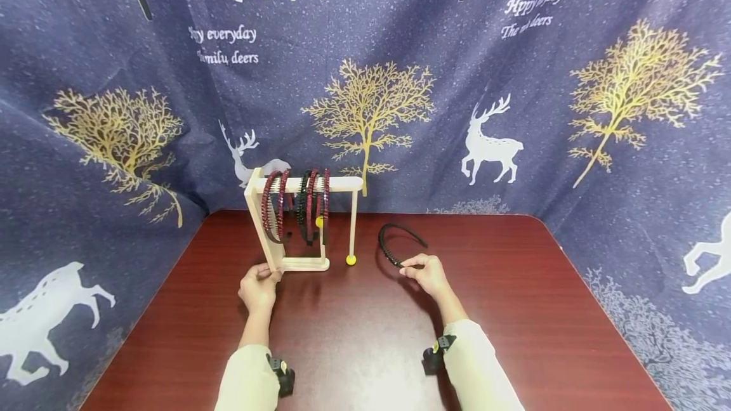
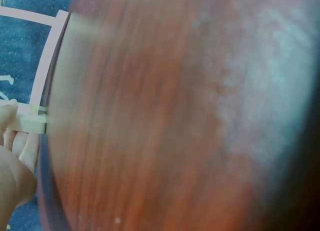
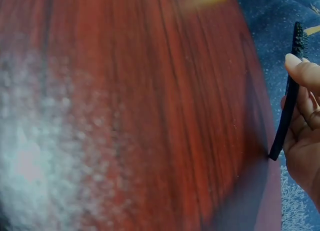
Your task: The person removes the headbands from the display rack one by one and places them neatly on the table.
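Observation:
A pale wooden rack (image 1: 258, 224) stands on the left half of the table. Over its top bar (image 1: 344, 184) hang several dark red and black headbands (image 1: 326, 198). My left hand (image 1: 258, 289) grips the foot of the upright, and in the left wrist view its thumb and fingers lie on either side of the wooden end (image 2: 30, 124). To the right of the rack, my right hand (image 1: 429, 276) pinches a black toothed headband (image 1: 389, 255) near one end. The right wrist view shows that headband (image 3: 286, 113) between thumb and fingers, one end pointing down.
The dark red table (image 1: 354, 335) reflects a bright glare at its front. A thin rod with a yellow ball (image 1: 351, 260) hangs from the bar's right end; another yellow ball (image 1: 320, 222) sits lower on the rack. A blue patterned cloth (image 1: 400, 30) hangs behind the table and along both sides.

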`<state>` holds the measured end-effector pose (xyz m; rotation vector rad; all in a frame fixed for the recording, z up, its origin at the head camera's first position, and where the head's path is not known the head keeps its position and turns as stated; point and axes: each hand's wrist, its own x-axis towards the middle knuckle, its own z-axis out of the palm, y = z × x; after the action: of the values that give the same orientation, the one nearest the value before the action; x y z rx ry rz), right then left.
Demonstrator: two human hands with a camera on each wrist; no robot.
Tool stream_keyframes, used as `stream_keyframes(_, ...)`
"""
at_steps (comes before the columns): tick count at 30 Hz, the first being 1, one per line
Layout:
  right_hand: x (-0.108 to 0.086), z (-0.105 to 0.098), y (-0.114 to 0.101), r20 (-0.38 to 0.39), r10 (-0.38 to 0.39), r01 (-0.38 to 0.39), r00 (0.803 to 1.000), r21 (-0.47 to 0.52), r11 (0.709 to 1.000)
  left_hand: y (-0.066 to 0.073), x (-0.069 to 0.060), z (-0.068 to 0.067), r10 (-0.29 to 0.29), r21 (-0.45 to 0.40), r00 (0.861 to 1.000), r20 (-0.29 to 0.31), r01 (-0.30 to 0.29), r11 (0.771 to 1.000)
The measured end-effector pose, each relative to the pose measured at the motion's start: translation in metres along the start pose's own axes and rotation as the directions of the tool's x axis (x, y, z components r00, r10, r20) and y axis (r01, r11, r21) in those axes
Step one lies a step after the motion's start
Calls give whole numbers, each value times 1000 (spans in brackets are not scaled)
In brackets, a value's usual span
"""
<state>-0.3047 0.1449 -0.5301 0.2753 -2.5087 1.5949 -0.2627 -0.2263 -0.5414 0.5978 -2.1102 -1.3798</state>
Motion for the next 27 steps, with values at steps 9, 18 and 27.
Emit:
stream_keyframes(9,9,5,-3,56,-4,9,998,-100,995,2,2,-3,-7,-24,1000,-3,7,1000)
stream_keyframes(18,20,20,-2,118,-4,13,993,-77,997,6,3,-4,20,-13,1000,0,-20,1000)
stream_keyframes(27,22,28,-2,134,-45,69,990,-175,982,3,-1,-3,10,-12,1000,2,-10,1000)
